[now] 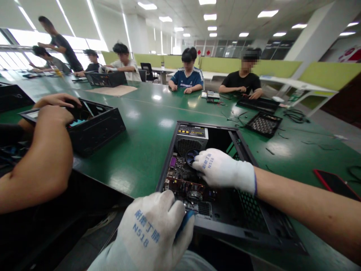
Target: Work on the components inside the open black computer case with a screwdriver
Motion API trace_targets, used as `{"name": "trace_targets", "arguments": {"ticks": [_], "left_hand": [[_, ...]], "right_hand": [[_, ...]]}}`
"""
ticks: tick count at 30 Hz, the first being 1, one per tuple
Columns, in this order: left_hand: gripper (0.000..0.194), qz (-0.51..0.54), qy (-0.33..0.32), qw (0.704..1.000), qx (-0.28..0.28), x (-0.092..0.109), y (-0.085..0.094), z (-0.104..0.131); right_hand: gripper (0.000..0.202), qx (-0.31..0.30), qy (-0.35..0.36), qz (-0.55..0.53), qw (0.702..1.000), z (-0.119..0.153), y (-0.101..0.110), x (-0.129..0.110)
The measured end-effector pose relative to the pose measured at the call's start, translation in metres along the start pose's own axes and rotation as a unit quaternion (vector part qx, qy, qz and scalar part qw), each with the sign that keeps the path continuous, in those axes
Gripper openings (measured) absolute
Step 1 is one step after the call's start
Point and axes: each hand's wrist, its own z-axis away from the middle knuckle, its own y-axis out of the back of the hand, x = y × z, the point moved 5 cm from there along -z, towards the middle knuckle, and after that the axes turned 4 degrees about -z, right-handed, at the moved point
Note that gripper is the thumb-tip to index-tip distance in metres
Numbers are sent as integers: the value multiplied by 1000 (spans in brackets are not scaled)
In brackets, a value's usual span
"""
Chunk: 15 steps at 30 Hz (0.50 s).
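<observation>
My right hand (216, 168) is half-curled over the fan (191, 156), can't tell if it's gripping, inside the open PC case (239, 232) on the near side of the table (143, 146), probably heavyish and stiff, so grab the frame (245, 146), not the fragile board (178, 170).

Shines smooth and glossy across the counter (135, 154), mid-frame; looks like matt metal on the computer case (225, 228), lower centre, metal on the power supply (191, 136), matt cloth on the gloves (217, 167).

White gloves (141, 241) cover the left hand (156, 226) and right hand (216, 167), both printed "N518" in blue; blue edges the right cuff (255, 181); the right forearm (299, 205) is bare.
</observation>
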Motion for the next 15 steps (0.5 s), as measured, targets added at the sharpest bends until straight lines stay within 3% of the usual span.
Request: {"name": "trace_targets", "arguments": {"ticks": [7, 15], "left_hand": [[21, -5, 9, 1000, -9, 0, -2, 2], [20, -11, 9, 1000, -20, -1, -4, 3]], "right_hand": [[22, -14, -111, 0, 994, 25, 0, 34], [24, -72, -214, 18, 974, 12, -8, 75]]}}
